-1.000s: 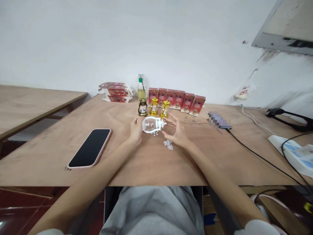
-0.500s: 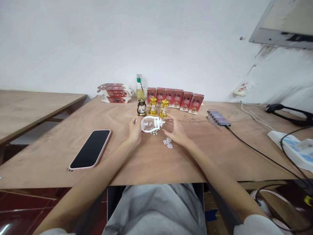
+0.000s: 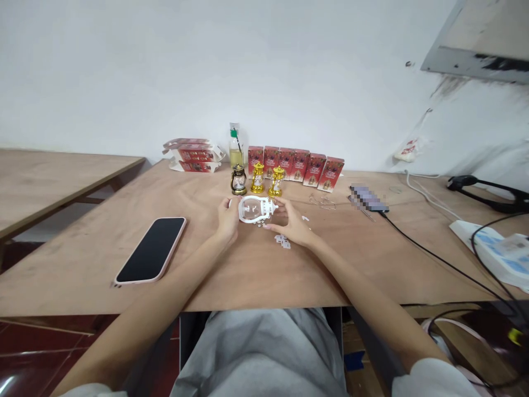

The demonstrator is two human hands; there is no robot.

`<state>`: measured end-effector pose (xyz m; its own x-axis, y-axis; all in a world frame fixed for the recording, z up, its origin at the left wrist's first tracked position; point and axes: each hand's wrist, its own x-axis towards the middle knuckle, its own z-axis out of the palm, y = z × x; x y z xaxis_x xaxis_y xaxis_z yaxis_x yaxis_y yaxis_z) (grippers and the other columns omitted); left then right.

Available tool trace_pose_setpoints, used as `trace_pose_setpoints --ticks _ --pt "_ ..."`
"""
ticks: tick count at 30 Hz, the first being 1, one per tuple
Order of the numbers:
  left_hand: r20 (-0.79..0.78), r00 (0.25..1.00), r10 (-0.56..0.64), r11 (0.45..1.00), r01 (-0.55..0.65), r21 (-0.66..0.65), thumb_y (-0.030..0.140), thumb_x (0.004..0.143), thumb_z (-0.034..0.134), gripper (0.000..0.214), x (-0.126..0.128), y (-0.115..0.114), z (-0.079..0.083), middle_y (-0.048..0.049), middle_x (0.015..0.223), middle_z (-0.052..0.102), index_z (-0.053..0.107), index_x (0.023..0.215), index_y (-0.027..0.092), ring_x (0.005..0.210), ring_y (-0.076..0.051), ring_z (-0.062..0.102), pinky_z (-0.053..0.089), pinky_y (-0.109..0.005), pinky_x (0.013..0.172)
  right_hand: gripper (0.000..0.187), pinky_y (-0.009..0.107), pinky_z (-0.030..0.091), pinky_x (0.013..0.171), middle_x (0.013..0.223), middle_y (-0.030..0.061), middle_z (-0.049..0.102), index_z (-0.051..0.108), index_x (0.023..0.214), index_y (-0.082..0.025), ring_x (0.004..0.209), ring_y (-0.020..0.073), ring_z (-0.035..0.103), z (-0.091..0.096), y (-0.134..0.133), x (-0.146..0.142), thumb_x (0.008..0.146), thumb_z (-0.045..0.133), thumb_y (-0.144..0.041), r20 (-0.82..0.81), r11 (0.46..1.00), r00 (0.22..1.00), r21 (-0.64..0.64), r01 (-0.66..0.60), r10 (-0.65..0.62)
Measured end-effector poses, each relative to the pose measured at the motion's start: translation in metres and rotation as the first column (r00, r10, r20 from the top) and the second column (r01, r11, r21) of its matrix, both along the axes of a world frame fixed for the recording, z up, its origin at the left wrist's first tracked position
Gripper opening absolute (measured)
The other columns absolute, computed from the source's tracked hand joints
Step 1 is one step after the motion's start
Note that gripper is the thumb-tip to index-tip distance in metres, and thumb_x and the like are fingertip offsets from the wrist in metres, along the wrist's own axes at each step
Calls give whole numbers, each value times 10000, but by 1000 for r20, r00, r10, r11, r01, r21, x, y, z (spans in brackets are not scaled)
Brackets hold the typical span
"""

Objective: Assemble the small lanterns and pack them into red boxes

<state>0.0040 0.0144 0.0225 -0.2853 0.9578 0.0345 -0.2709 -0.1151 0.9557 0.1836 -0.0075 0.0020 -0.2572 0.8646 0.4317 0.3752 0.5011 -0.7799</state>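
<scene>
A small white toy lantern (image 3: 253,209) with a clear body lies on its side in the air above the table. My left hand (image 3: 228,221) grips its base end. At the pointed top end is my right hand (image 3: 292,223), its thumb and fingers apart around the tip; whether they touch it I cannot tell. Several small round silvery pieces (image 3: 259,223) show just below the lantern. Flat white bits (image 3: 283,241) lie in a small pile under my right hand. Behind stand a bronze lantern (image 3: 238,181) and two gold lanterns (image 3: 257,179).
Several red boxes (image 3: 301,164) stand in a row at the back, beside a bottle of yellowish liquid (image 3: 236,151). Flattened red cartons (image 3: 196,156) lie left of it. A phone (image 3: 152,251) rests at left, another with a cable (image 3: 369,198) at right. Thin wire loops (image 3: 323,203) lie between.
My right hand has moved left, closer to the lantern's top end, and its thumb has come in below the lantern. A small white bit on the table shows right of that hand now.
</scene>
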Motion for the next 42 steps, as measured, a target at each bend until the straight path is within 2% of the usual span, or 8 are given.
trace_pose_setpoints --ticks 6,10,18,24,28,34,37,42 --pt "22 1000 -10 1000 10 -18 338 661 618 200 -1 -1 1 24 659 548 556 731 162 515 -90 506 372 -168 406 722 479 451 968 1237 120 577 392 1339 -245 1121 263 568 2 0 2 712 739 -338 42 982 989 129 137 -143" --pt "31 999 -21 1000 21 3 314 662 616 176 1 -4 2 24 650 550 566 733 160 506 -86 498 378 -167 407 661 489 418 1013 1252 103 584 410 1330 -253 1171 262 544 5 -3 2 742 708 -308 88 975 987 191 113 -132" --pt "133 991 -20 998 28 -55 311 663 629 184 2 -5 2 26 649 570 561 756 169 534 -96 534 426 -183 466 563 428 459 971 1270 120 559 436 1271 -227 1113 215 575 0 -2 -5 767 666 -328 -119 994 990 67 83 -75" --pt "206 978 -14 998 28 -63 264 678 610 132 -1 -4 5 16 675 587 558 763 176 556 -96 540 429 -169 474 229 343 512 736 878 52 689 607 907 -191 745 163 625 0 4 -3 780 632 -380 -60 972 974 -94 213 -219" --pt "270 963 0 992 34 -121 251 714 583 89 -3 -2 7 16 686 597 525 736 186 563 -102 552 447 -192 501 106 284 501 654 824 22 695 612 869 -186 647 120 599 0 4 0 796 535 -188 -28 976 989 -163 141 -147" --pt "312 949 39 979 26 -202 230 755 524 63 -4 3 7 17 698 625 549 785 180 552 -89 555 395 -179 491 546 302 524 795 1166 50 609 562 1128 -228 927 145 611 -3 -4 -6 616 734 -151 -130 929 958 -242 -282 257" --pt "313 948 60 980 4 -199 238 751 527 67 -5 5 6 22 674 619 552 776 181 530 -79 540 366 -169 471 472 345 509 856 1163 55 628 594 1107 -232 961 161 615 -4 -5 -12 667 749 -303 -207 931 953 -247 -268 219" --pt "289 957 22 979 38 -199 266 730 533 84 -5 6 4 19 680 616 542 763 189 550 -87 558 409 -187 504 362 313 515 761 818 41 717 696 801 -190 773 147 642 1 1 -13 723 656 -542 -438 961 899 -238 -141 23"
